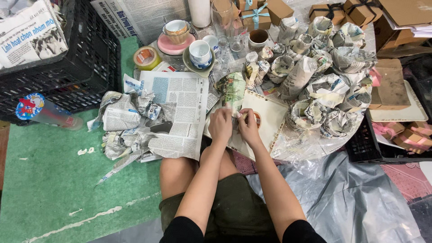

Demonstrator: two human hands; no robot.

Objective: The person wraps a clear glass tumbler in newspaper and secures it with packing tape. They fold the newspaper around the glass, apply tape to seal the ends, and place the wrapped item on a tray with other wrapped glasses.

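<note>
1. The left hand [220, 125] and the right hand [246, 126] meet at the lower end of a newspaper-wrapped bundle [231, 90]; the fingers of both are pressed together, pinching the loose paper there.
2. The bundle is a stubby, upright-tilted roll, covered all round in crumpled newsprint with a green and yellow colour picture on it. What is inside cannot be told.
3. It rests over the near edge of a cream square tray [270, 119] with a notched rim, which lies just above the person's knees.
4. Just to the left, a flat open newspaper sheet [180, 112] lies on the floor, with torn and crumpled newspaper scraps [121, 119] beside it on the green mat [54, 180].
5. To the right is a heap of wrapped paper bundles [324, 81], packed close together on a clear plastic sheet [351, 198].
6. Farther off stand a white and blue cup [200, 53] on a saucer, a cup on a pink saucer [174, 46], a roll of tape [145, 57], and brown gift boxes [258, 15] tied with ribbon.
7. A black plastic crate [67, 67] sits at the far left.
</note>
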